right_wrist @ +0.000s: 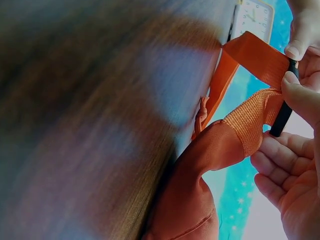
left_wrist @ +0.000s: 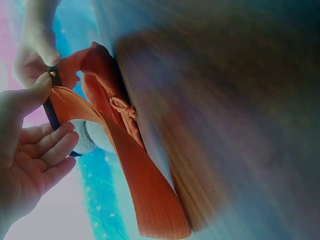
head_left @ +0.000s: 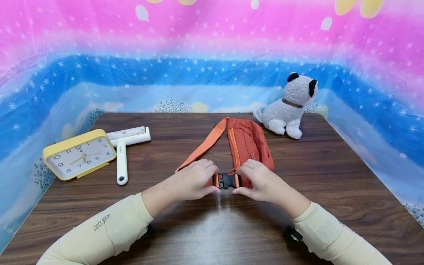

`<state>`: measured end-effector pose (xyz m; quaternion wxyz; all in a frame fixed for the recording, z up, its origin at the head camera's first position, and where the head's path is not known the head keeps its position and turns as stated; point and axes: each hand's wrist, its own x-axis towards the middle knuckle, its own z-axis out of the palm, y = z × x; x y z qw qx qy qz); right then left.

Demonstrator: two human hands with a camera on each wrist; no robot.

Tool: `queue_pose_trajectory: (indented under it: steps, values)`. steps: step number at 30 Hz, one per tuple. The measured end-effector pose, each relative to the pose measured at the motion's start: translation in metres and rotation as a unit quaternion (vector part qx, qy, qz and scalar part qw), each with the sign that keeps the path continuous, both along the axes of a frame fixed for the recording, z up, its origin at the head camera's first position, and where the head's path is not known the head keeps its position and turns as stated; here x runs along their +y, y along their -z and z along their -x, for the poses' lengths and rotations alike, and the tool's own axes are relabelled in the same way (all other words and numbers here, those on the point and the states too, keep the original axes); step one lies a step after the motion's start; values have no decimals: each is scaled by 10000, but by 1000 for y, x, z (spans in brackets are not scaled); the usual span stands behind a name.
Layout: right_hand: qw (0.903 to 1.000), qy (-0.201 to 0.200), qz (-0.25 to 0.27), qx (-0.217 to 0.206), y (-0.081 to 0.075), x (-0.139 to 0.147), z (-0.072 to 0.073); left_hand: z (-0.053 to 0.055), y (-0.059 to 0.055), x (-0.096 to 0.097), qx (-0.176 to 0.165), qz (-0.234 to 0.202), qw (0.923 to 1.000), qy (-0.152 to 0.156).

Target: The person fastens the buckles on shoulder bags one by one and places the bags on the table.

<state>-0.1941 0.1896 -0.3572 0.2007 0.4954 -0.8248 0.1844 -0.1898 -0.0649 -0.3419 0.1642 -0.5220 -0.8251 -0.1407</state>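
Observation:
An orange-red waist bag (head_left: 253,141) lies on the table, its orange strap (head_left: 208,143) looping out to the left. In front of it, the black side-release buckle (head_left: 228,181) bridges both hands, its two halves meeting. My left hand (head_left: 195,179) pinches the left end of the buckle between thumb and fingers. On the other end, my right hand (head_left: 261,182) has the same grip, thumb below and fingers above. The left wrist view shows the strap (left_wrist: 145,175) hanging from the buckle, raised off the table; fingers partly hide the buckle ends.
A yellow alarm clock (head_left: 79,154) stands at the left, beside a white T-shaped tool (head_left: 122,162) with a long handle. At the back right sits a grey plush dog (head_left: 291,106). A patterned cloth (head_left: 212,70) surrounds the wooden table (head_left: 331,176).

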Motion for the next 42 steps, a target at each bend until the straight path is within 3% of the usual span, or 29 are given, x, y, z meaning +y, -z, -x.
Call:
queue_pose_trajectory:
  steps: [25,42]
  values:
    - [9997,-47,1,-242,1,0,2,-1,-2,1,-203,190,9995,-158]
    - [9998,-93,33,-158,0,-1,4,0,0,2,-68,156,9996,-226]
